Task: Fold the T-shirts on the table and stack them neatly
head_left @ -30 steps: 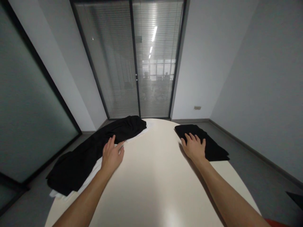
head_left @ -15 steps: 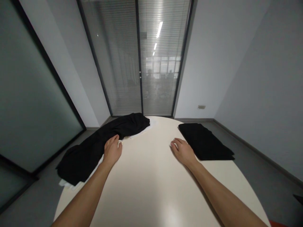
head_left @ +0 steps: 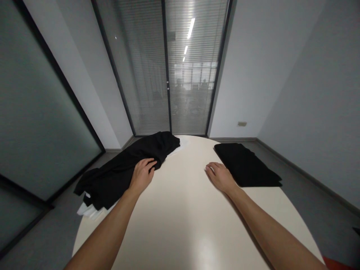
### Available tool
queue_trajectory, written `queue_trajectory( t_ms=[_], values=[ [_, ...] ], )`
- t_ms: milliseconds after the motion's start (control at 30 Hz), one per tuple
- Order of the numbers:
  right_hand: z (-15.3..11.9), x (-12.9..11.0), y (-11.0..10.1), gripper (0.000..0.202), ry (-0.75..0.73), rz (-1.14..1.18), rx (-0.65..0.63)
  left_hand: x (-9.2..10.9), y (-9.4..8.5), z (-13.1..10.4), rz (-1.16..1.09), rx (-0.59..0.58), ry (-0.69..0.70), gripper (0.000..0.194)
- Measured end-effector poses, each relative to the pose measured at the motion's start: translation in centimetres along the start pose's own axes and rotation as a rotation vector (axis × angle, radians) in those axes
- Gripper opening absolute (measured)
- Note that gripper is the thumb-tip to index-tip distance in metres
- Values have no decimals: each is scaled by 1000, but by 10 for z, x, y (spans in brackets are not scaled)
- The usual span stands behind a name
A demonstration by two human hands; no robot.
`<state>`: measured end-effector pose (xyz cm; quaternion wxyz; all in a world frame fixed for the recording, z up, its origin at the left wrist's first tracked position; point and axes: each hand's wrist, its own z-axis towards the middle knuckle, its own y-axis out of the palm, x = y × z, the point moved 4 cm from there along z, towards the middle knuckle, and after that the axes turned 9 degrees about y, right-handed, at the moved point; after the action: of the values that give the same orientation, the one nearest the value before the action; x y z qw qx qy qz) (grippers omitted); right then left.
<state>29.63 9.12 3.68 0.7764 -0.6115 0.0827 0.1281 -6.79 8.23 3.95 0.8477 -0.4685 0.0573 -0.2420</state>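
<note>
A rumpled black garment (head_left: 118,176) lies along the table's left side, over white cloth (head_left: 91,212) that shows at its lower end and along its far edge. My left hand (head_left: 143,174) is closed on the garment's near edge, fingers curled over the black fabric with the thumb beside them. My right hand (head_left: 219,175) rests on the white tabletop (head_left: 180,210), fingers apart and loosely bent, holding nothing. Just to its right sits a flat folded stack of black cloth (head_left: 247,167), close to the wrist.
The round table's edge curves past both cloth piles. Beyond it stand a glass partition with blinds (head_left: 191,101), grey walls and a frosted glass panel (head_left: 33,112) at left. Something red (head_left: 333,263) shows at the lower right corner.
My left hand has moved right and taken hold of the black garment, whose near edge has shifted right with it, covering some white cloth. My right hand stays in place.
</note>
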Motion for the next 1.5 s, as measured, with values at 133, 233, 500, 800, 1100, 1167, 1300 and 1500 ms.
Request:
queue_trajectory(
  t_ms=[133, 233, 500, 800, 1100, 1167, 1300, 1500],
  values=[
    [0, 0, -1, 38, -29, 16, 14, -6, 0, -3, 112, 14, -88, 43],
    [0, 1, -1, 38, -21, 14, 17, -8, 3, -5, 98, -92, -100, 29],
    [1, 5, 4, 38, -109, 51, 79, 30, -10, 2, -82, 38, 136, 19],
    [1, 9, 6, 35, -130, 73, 84, 84, 5, -4, -116, -91, 253, 53],
    [2, 9, 5, 39, -141, 62, 79, 71, 14, -6, -164, -148, 172, 30],
    [2, 9, 5, 39, -137, 60, 82, 80, 7, -4, -192, -154, 195, 30],
    [1, 9, 4, 38, -125, 51, 78, 104, -9, -2, -224, -169, 220, 40],
    [-1, 7, 1, 37, -117, 33, 67, 127, -14, -8, -155, -197, 298, 59]
  ],
)
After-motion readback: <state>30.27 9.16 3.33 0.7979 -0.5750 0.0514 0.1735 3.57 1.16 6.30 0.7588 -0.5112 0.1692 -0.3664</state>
